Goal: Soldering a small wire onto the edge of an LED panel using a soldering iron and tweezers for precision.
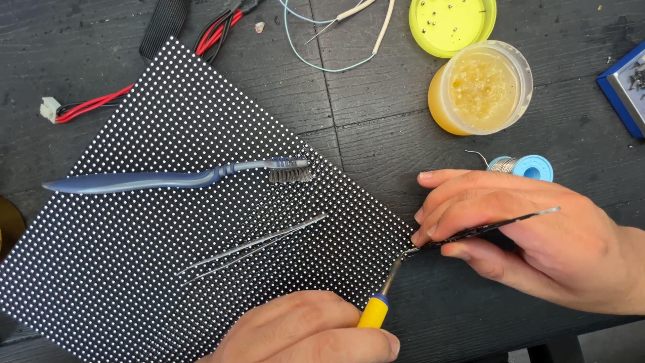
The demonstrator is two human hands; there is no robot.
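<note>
My left hand, at the bottom edge, grips a soldering iron with a yellow and blue handle. Its metal tip points up and to the right. My right hand comes in from the right and pinches a pair of thin dark tweezers. The tweezers' points meet the iron's tip just off the right corner of a black LED dot panel. Whatever is between the tweezers' points is too small to see.
A blue toothbrush and silver tweezers lie on the panel. Behind my right hand are a solder spool, an open jar of amber flux and its yellow lid. Red and black wires run at upper left; a blue box is far right.
</note>
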